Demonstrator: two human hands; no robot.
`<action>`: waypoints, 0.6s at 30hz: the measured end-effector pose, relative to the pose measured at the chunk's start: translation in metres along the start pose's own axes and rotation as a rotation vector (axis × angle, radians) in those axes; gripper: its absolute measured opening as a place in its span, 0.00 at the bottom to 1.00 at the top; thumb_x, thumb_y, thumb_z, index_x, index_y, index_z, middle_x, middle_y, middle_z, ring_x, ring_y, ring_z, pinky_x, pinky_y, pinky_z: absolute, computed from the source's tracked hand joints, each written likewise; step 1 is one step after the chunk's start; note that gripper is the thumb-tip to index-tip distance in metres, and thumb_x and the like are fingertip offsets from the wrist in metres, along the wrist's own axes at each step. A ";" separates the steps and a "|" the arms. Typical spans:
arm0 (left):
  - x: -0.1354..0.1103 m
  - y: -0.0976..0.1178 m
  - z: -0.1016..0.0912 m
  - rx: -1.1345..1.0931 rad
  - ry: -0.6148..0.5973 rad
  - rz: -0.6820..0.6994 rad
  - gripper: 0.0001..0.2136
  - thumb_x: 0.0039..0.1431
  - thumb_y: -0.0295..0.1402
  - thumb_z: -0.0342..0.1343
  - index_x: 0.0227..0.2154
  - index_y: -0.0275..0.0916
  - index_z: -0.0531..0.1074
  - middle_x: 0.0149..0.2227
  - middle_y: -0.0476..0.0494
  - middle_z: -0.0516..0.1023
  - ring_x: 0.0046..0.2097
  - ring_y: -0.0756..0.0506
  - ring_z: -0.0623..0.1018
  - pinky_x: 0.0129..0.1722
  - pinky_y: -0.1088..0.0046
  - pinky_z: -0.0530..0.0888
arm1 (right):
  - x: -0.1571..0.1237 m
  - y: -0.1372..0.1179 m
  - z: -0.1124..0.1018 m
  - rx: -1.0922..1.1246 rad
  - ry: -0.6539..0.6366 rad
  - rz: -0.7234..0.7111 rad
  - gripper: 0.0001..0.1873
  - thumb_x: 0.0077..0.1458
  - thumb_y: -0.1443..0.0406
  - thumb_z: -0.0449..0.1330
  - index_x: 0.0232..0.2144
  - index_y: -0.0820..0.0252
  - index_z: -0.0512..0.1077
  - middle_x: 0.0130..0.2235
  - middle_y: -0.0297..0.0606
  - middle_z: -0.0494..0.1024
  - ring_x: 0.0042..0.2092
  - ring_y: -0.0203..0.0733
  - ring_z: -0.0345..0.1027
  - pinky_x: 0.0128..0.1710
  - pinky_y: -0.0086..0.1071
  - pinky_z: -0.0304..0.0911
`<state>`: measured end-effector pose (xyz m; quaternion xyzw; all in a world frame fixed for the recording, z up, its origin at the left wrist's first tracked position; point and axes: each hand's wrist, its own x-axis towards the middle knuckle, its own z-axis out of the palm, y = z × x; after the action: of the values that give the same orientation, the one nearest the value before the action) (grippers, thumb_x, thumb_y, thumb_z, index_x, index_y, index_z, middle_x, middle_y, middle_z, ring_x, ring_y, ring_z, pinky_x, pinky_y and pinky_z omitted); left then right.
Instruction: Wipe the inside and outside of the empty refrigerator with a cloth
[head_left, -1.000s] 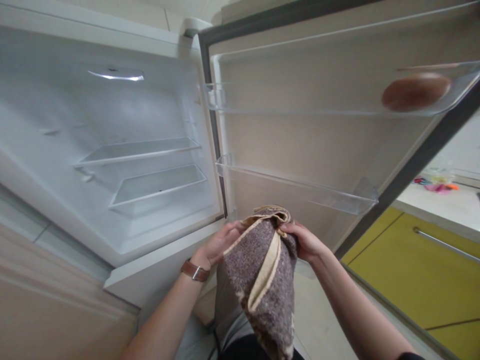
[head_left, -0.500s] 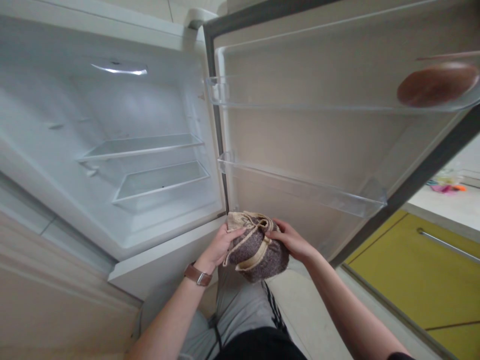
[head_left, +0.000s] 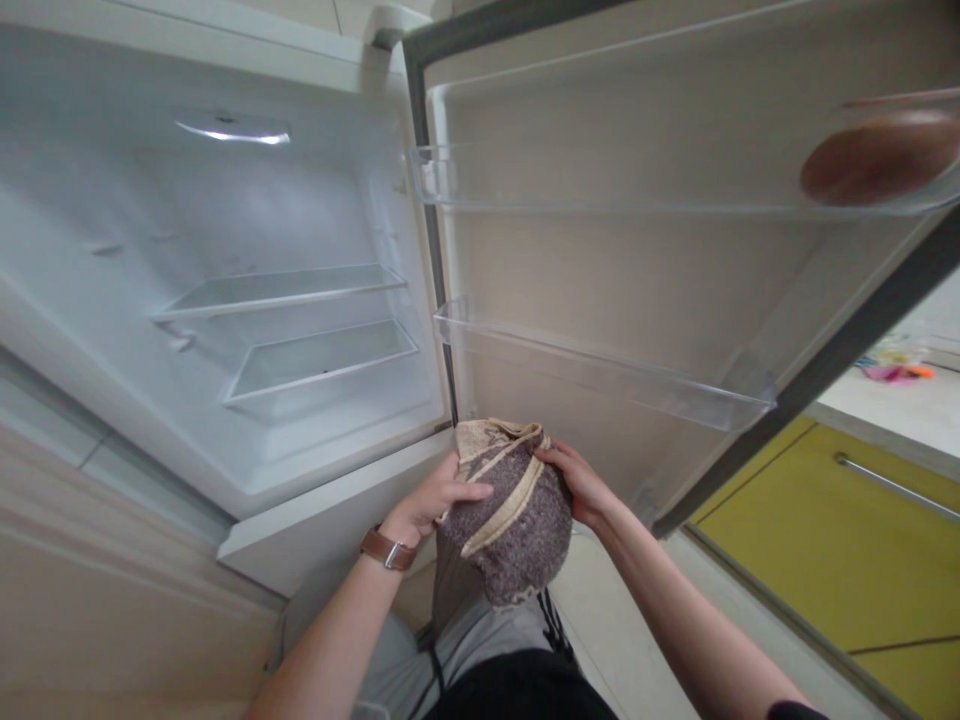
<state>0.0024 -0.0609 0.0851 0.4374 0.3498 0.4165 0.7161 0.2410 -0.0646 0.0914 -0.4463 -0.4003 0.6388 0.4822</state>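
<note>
Between my two hands is a folded, bunched cloth [head_left: 529,525], purplish brown with cream edging and a cream patterned corner, like a small towel. My left hand [head_left: 437,497] grips its left side, thumb lying across the front. On its upper right edge, my right hand [head_left: 579,482] is closed with the thumb on top. Fingers behind the cloth are hidden. The cloth hangs in front of the open fridge door [head_left: 585,270], just below the lower clear door shelf [head_left: 615,372]. A brown-strapped watch [head_left: 388,548] is on my left wrist.
At left the lit fridge compartment [head_left: 262,210] stands open, with two glass shelves [head_left: 326,360]. A reddish-brown oval thing [head_left: 877,158] sits in the upper door shelf [head_left: 637,208]. Beyond the door are a yellow-green cabinet [head_left: 832,540] and a white counter [head_left: 885,410] holding small coloured items.
The cloth has loosened and hangs lower, its folds opened out more. My left hand has shifted slightly down and left along it; my right hand still grips the upper right edge.
</note>
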 end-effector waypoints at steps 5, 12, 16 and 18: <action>0.000 0.002 0.007 -0.054 0.119 -0.004 0.32 0.37 0.28 0.78 0.49 0.37 0.76 0.48 0.36 0.86 0.47 0.33 0.86 0.47 0.58 0.82 | 0.009 0.010 0.001 -0.221 0.066 -0.183 0.28 0.50 0.46 0.67 0.48 0.53 0.70 0.48 0.41 0.81 0.47 0.47 0.76 0.50 0.40 0.71; 0.001 0.018 0.017 -0.223 0.242 0.052 0.28 0.38 0.30 0.75 0.47 0.35 0.79 0.46 0.37 0.86 0.46 0.35 0.86 0.51 0.60 0.81 | -0.024 0.054 0.024 -0.499 0.149 -0.567 0.37 0.53 0.45 0.68 0.56 0.50 0.57 0.62 0.47 0.62 0.65 0.51 0.59 0.59 0.44 0.69; -0.003 0.019 0.019 -0.208 0.364 0.173 0.28 0.41 0.32 0.74 0.49 0.35 0.79 0.48 0.39 0.86 0.46 0.37 0.85 0.50 0.62 0.81 | -0.050 0.085 0.044 -0.547 -0.010 -0.619 0.48 0.46 0.48 0.74 0.60 0.51 0.54 0.62 0.48 0.61 0.65 0.56 0.60 0.64 0.49 0.65; -0.005 0.019 0.021 -0.197 0.415 0.224 0.29 0.41 0.33 0.74 0.50 0.35 0.78 0.48 0.39 0.86 0.46 0.37 0.85 0.50 0.62 0.81 | -0.054 0.093 0.052 -0.565 0.017 -0.636 0.52 0.44 0.52 0.76 0.63 0.52 0.52 0.65 0.51 0.60 0.66 0.57 0.59 0.64 0.49 0.65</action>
<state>0.0134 -0.0671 0.1107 0.3067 0.3966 0.6061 0.6175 0.1747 -0.1415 0.0288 -0.4203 -0.6735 0.3197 0.5172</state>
